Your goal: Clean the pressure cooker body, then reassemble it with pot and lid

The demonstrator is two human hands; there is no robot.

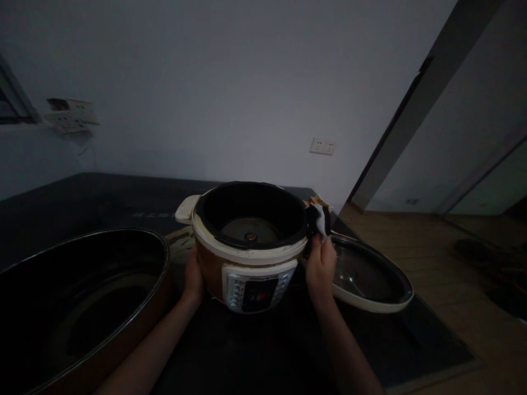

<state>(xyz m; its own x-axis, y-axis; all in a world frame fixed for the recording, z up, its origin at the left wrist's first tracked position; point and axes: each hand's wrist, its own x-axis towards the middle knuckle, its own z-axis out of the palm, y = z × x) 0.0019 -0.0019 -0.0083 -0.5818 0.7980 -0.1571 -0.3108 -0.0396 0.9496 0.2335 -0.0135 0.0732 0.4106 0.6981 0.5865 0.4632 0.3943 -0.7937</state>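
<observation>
An electric pressure cooker (pixel 251 258) with a cream rim, brown body and front control panel stands on a dark countertop (pixel 255 351), its black inside exposed. My left hand (pixel 192 277) rests flat against the cooker's left side, fingers partly hidden behind it. My right hand (pixel 320 263) is closed on a white and dark cloth (pixel 321 219) pressed against the cooker's right rim.
A big dark metal pot (pixel 78 307) sits at the left. The cooker's lid (pixel 370 277) lies upturned at the right. A wall socket (pixel 322 146) is behind on the wall. Wooden floor (pixel 453 263) and a doorway are to the right.
</observation>
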